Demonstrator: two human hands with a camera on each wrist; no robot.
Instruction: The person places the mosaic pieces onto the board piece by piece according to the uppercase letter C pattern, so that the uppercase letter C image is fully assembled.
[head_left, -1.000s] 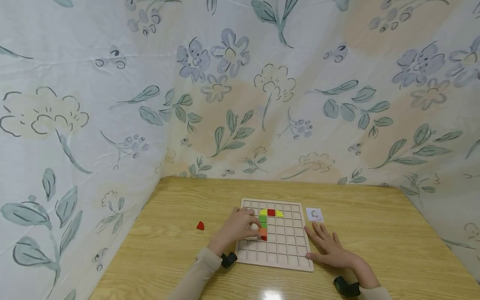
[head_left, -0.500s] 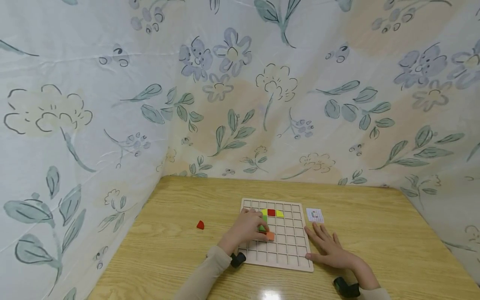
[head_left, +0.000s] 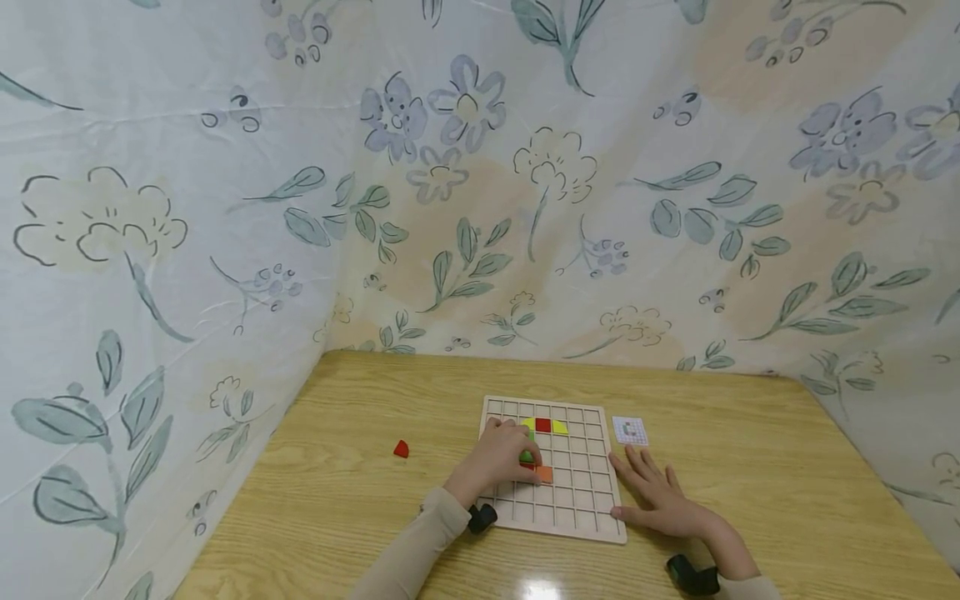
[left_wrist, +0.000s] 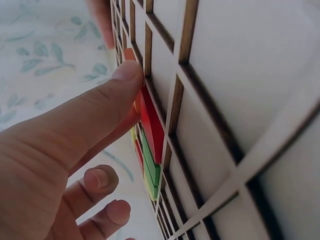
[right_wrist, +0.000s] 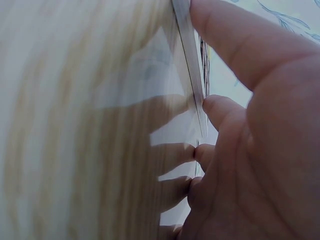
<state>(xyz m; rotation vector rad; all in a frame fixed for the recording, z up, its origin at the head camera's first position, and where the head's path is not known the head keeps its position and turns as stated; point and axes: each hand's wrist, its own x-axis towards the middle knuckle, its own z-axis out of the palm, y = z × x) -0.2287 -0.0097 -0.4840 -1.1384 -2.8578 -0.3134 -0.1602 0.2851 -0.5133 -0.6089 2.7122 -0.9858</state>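
A pale wooden grid board (head_left: 577,500) lies on the table. My left hand (head_left: 498,457) reaches over it from the left, its thumb and index finger pinching an orange square tile (head_left: 545,474) at a cell right of a red piece (left_wrist: 152,125). Whether the tile is fully seated I cannot tell. Green tiles (left_wrist: 151,159) lie beyond the red piece, partly hidden by the hand in the head view. At the top of the pattern sit a red square tile (head_left: 543,425) and two curved yellow pieces (head_left: 559,427). My right hand (head_left: 663,496), fingers spread, touches the board's right edge.
One loose red rounded piece (head_left: 401,449) rests on the wooden table (head_left: 352,500) left of the board. A small printed pattern card (head_left: 629,430) lies by the board's upper right edge. Flowered cloth (head_left: 480,208) hangs behind and at both sides.
My left hand has moved right with the orange tile, from above the red piece to the cell on its right. The right hand stays where it was.
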